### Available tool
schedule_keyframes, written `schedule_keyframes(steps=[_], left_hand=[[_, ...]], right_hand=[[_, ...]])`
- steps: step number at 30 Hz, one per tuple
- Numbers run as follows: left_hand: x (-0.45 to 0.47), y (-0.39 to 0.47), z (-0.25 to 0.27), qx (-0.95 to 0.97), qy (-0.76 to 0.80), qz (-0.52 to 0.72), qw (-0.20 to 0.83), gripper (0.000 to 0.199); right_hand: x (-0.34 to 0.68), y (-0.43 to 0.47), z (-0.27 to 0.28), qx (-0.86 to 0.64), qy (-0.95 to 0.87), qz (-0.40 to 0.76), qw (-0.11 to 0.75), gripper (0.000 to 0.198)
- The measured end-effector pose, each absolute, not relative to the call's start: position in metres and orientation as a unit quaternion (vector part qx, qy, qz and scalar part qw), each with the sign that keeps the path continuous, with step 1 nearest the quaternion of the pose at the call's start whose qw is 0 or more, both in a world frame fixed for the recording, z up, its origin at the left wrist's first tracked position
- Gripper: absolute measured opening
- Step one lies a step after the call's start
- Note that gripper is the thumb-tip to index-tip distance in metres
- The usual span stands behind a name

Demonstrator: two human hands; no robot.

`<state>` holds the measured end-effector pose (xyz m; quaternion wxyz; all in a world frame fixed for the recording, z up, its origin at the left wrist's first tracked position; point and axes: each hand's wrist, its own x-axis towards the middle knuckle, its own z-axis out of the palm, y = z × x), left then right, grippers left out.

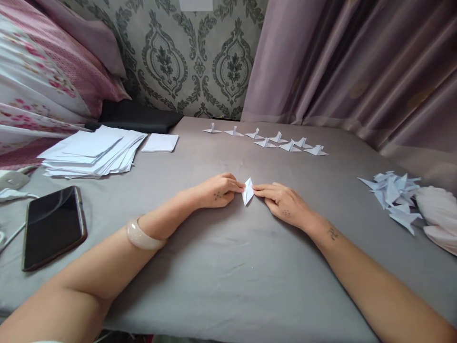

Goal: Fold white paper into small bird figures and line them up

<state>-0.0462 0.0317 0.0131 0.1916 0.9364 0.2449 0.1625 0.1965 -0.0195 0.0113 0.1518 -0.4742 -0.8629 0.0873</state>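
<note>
A small white folded paper (247, 192), shaped like a narrow diamond with a crease down its middle, lies flat on the grey cloth. My left hand (218, 190) is at its left corner, fingers curled and the fingertips pressed on the edge. From the other side, my right hand (283, 202) holds the right edge, with the index finger stretched out and the thumb tucked below. Beyond the hands stand several folded paper cranes (266, 142) in two uneven rows.
A heap of folded paper pieces (394, 193) lies at the right beside a pale cloth (437, 214). To the left are a stack of white paper sheets (89, 152), a smaller paper stack (160, 142), a black folded item (139, 116) and a phone (53, 228).
</note>
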Motion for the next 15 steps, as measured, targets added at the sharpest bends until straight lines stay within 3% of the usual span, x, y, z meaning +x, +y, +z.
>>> schedule_keyframes(steps=[8, 15], left_hand=[[-0.059, 0.045, 0.011, 0.916, 0.228, 0.179, 0.277, 0.052], [-0.061, 0.047, 0.01, 0.925, 0.19, 0.18, 0.274, 0.054]], right_hand=[[0.194, -0.02, 0.012, -0.47, -0.859, 0.098, 0.179, 0.04], [0.195, -0.017, 0.01, -0.463, -0.86, 0.102, 0.187, 0.04]])
